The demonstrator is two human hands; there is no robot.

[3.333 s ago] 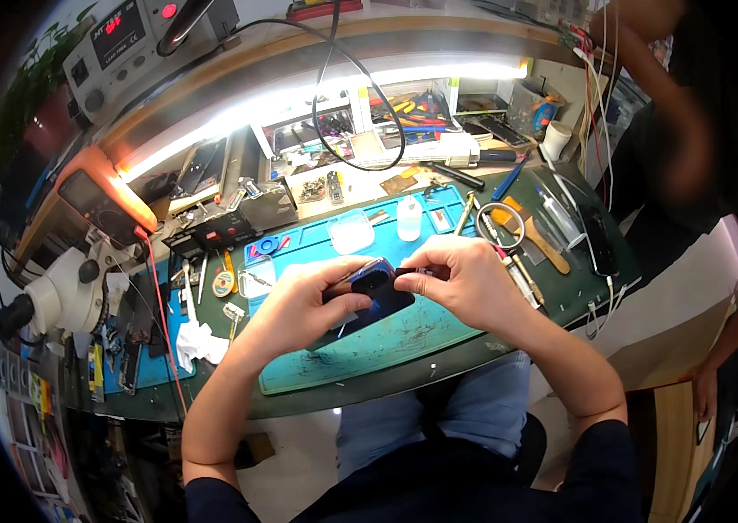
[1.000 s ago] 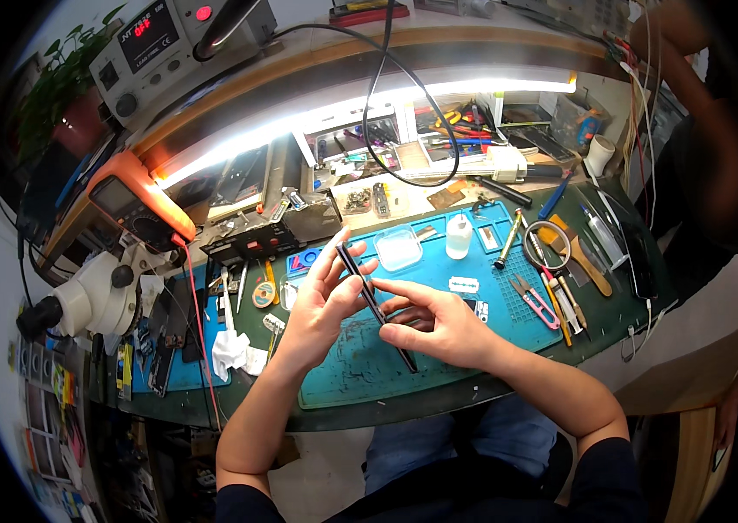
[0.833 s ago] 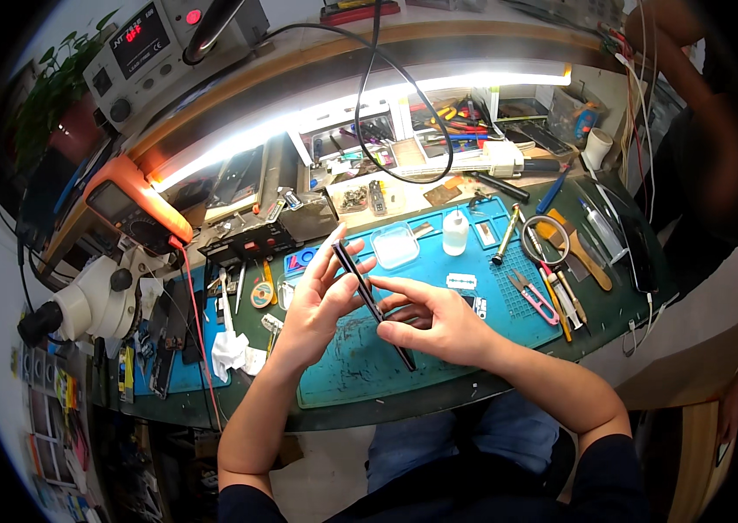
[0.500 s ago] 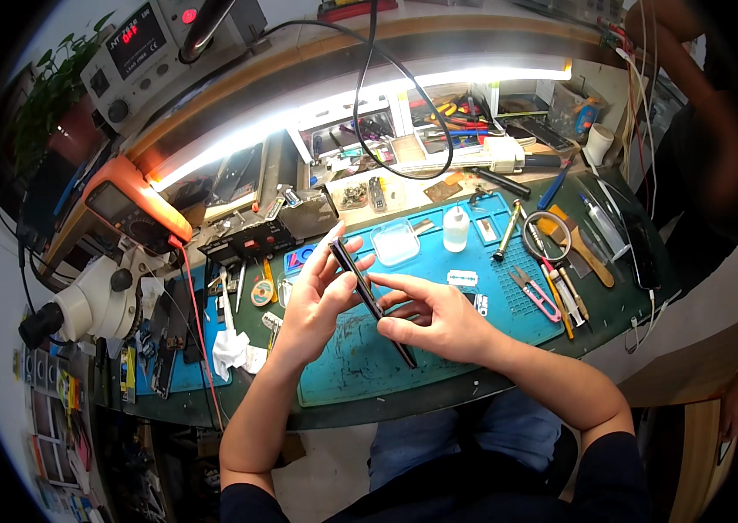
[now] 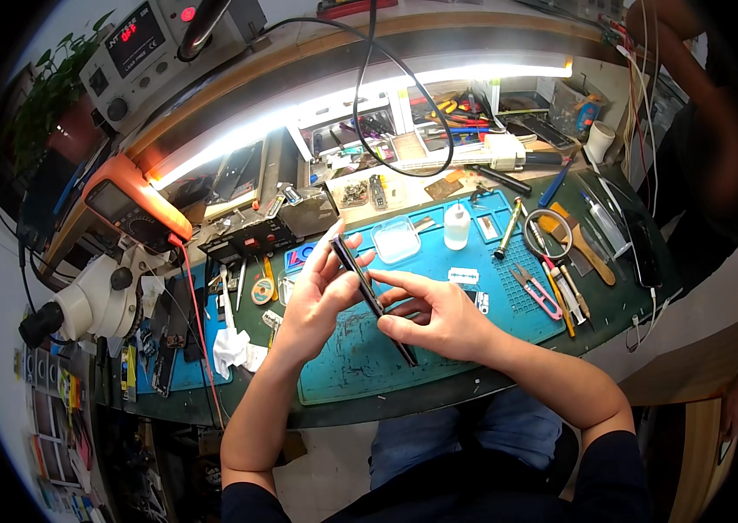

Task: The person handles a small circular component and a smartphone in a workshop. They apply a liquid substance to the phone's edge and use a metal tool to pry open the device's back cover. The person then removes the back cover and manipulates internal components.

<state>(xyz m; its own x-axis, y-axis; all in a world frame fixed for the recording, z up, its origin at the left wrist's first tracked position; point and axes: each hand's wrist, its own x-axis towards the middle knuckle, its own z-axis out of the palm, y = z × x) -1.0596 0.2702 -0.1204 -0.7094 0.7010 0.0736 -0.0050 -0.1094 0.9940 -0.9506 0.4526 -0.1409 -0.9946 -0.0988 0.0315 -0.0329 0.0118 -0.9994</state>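
Note:
A dark, thin smartphone (image 5: 358, 277) is held edge-up and slanted above the blue work mat (image 5: 343, 370). My left hand (image 5: 321, 301) grips its upper part, the thumb on the near side and the fingers behind. Lower down, my right hand (image 5: 439, 318) has thumb and fingers closed on the phone's edge. The faces of the phone are turned mostly away. Just past the hands are a clear plastic box (image 5: 396, 240) and a white dropper bottle (image 5: 456, 227). A razor blade (image 5: 464, 275) lies on the mat beyond my right hand.
Pink-handled scissors (image 5: 537, 292), a roll of tape (image 5: 548, 235) and several pens and brushes lie to the right. An orange multimeter (image 5: 135, 202) and a white microscope (image 5: 81, 301) stand at the left. A black cable (image 5: 413, 78) hangs in a loop over the bench's back.
Almost nothing differs. Both hands keep the phone in about the same place and tilt, with only a very slight shift.

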